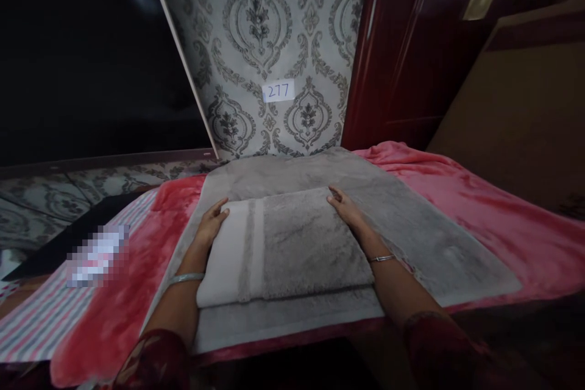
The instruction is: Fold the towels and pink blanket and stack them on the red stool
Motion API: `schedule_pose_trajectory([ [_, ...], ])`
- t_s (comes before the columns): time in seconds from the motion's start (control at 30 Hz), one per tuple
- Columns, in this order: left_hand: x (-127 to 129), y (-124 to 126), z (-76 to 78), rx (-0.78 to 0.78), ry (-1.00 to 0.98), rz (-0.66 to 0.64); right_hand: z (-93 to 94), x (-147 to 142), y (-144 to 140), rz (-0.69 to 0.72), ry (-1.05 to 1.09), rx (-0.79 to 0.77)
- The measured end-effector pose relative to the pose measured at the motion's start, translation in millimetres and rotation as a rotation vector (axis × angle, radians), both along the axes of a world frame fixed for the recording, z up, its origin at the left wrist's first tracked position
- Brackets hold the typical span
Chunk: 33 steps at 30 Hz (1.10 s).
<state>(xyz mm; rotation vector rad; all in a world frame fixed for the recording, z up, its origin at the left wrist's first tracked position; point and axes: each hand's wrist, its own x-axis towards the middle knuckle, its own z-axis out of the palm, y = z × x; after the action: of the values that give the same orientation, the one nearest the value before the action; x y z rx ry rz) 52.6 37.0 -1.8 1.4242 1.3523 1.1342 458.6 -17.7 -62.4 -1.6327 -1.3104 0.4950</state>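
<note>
A folded grey towel (315,237) with white bands on its left part lies flat in front of me, longer from side to side. My left hand (212,223) is at its far left corner, thumb and fingers closed around the edge. At the far right corner, my right hand (347,209) grips the towel's edge in the same way. Parts of the fingers are hidden at both corners. Under the towel is a larger grey cloth (425,244), spread out with a lighter border.
A red and pink plush blanket (479,213) lies beneath the grey cloth. To the left is a striped cloth (50,311) with a blurred-out item (98,256) on it. A dark screen (91,61), patterned wall (256,30) and cardboard-coloured panel (521,103) stand around the back.
</note>
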Motion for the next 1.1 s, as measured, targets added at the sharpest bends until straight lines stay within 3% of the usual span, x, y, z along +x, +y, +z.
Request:
schedule_pose_trajectory([
  [0.1, 1, -1, 13.4, -0.059, 0.14, -0.018, 14.5, -2, -4, -0.017, -0.083, -0.054],
  [0.2, 8, 3, 36.8, -0.026, 0.549, -0.011, 41.0, -11, -5, -0.058, -0.209, -0.123],
  [0.27, 23, 5, 50.8, 0.044, 0.767, -0.002, 61.1, -31, -4, -0.071, -0.314, -0.131],
  [0.33, 45, 3, 56.4, 0.108, 0.855, -0.031, 76.0, -65, -4, -0.027, -0.431, -0.101],
  [0.47, 89, -16, 35.8, 0.182, 1.025, -0.149, 74.5, -142, -12, 0.232, -0.717, -0.114],
  [0.57, 100, -31, 12.6, 0.262, 1.238, -0.156, 58.1, -165, -20, 0.328, -0.783, -0.147],
  [0.67, 99, -35, 4.3, 0.279, 1.323, -0.156, 50.6, -148, -24, 0.301, -0.781, -0.169],
  [0.9, 101, -31, 11.0, 0.191, 1.326, -0.175, 51.1, -71, -37, 0.102, -0.784, -0.353],
  [1.1, 101, -34, 7.7, 0.26, 1.313, -0.168, 42.7, -49, -53, 0.042, -0.694, -0.446],
])
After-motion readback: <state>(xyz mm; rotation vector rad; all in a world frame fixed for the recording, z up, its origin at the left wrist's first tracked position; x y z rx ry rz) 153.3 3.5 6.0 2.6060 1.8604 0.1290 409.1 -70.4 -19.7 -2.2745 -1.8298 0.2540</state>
